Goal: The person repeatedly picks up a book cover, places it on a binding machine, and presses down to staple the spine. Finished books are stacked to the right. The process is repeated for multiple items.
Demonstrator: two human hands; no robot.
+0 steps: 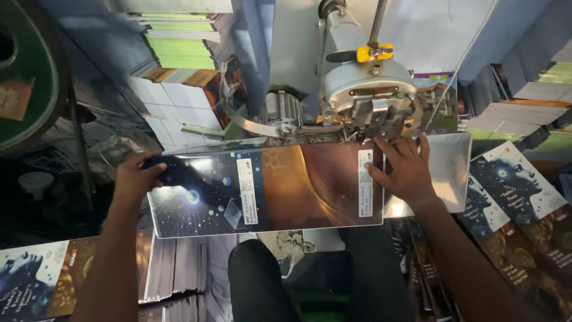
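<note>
Left hand: the left hand (136,177) sits at about 9 o'clock of the view, thumb on top and fingers curled over the left edge of the open glossy cover sheet (262,189), gripping it.
Right hand: the right hand (404,170) lies flat, palm down, at the sheet's right end, about 3 o'clock; the fingers (398,147) are spread wide and point toward the machine, pressing the sheet onto the metal table (450,170).
Cover sheet: a wide printed spread, dark starry blue on the left, brown-orange on the right, with two narrow white strips across it. It lies level across the middle of the view, its far long edge just under the machine head, its near edge above the person's knees (262,280).
Machine: a grey metal stitching machine head (363,89) stands at 12 o'clock, with a yellow clamp (372,52) on its upright rod and a small ribbed motor (280,108) just to its left. Whether the head touches the sheet, I cannot tell.
Metal table: a shiny plate under the right hand, showing bare at 3 o'clock beyond the sheet's end.
Stacks at left: piles of green and orange booklets (182,45) at 11 o'clock, white bundles below them.
Finished covers: printed covers with a blue head design lie at 4 o'clock (515,185) and at 8 o'clock (36,280), well apart from both hands.
Wheel: a green round wheel (27,71) at 10 o'clock.
</note>
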